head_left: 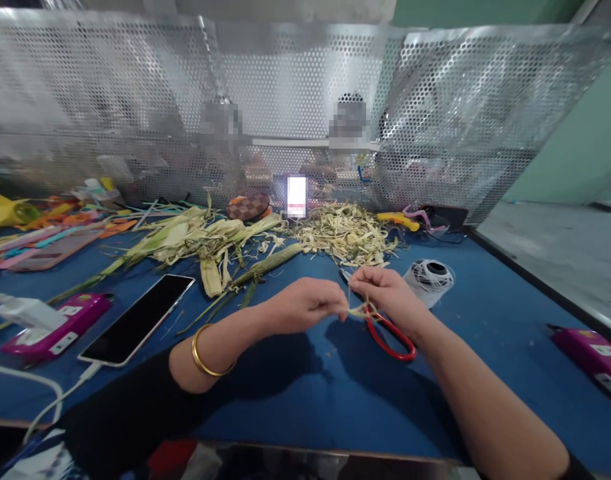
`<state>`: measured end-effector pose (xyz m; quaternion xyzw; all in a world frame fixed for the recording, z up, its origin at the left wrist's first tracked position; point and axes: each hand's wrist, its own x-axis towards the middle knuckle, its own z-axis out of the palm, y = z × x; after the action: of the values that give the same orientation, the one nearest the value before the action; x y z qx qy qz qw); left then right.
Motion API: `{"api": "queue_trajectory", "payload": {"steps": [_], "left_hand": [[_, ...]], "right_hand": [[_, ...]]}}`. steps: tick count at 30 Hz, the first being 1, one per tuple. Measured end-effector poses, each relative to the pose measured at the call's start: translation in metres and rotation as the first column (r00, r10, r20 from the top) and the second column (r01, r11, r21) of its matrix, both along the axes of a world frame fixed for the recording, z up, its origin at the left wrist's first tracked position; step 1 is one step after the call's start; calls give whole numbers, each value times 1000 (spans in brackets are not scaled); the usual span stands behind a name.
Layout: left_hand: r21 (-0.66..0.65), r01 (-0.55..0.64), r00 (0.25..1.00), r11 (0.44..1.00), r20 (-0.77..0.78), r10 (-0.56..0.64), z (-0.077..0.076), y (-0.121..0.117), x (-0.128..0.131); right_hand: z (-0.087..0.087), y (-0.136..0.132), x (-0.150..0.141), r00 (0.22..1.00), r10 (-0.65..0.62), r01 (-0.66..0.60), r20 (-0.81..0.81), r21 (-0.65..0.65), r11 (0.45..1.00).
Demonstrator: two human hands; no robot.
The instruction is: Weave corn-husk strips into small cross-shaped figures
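My left hand (pixel 308 303), with a gold bangle at the wrist, is closed in a pinch on a thin pale-green husk strip (pixel 358 311). Its loose end fans out toward my right hand (pixel 388 293). That hand pinches a fine white thread, which runs down to the strip between my fingertips. Just below lie scissors with red handles (pixel 391 340) on the blue table, their blades partly hidden behind my right hand. A spool of white thread (pixel 430 281) stands close beyond my right wrist.
Shredded husk (pixel 345 233) is heaped at the back, with whole corn husks (pixel 185 240) to its left. A charging phone (pixel 138 320) and a purple power strip (pixel 58 327) lie left; another power strip (pixel 595 357) sits right. A perforated metal screen (pixel 305 73) borders the back.
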<state>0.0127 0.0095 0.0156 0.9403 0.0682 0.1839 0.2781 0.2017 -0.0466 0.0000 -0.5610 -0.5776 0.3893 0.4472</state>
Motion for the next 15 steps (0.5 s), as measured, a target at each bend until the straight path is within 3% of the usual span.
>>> {"api": "queue_trajectory", "payload": {"steps": [3,6,9,12,15], "left_hand": [[-16,-193,974,981,116,194,1,3,1],[4,-381,907,925,197,373,-2,7,0],[70,-492,859,868,202,470,-7,12,0],[148,-503,863,852,135,486,-12,15,0],[225,-429,901,875,43,431,-15,15,0]], "right_hand": [[-10,3,-9,982,3,-33,-188,-159,987],[-19,-1,-23,983,26,-53,-181,-146,988],[-22,-9,-33,992,-25,12,121,106,994],[-18,-17,-35,880,-143,-82,454,440,894],[-9,-23,-28,785,-201,-197,586,544,815]]}}
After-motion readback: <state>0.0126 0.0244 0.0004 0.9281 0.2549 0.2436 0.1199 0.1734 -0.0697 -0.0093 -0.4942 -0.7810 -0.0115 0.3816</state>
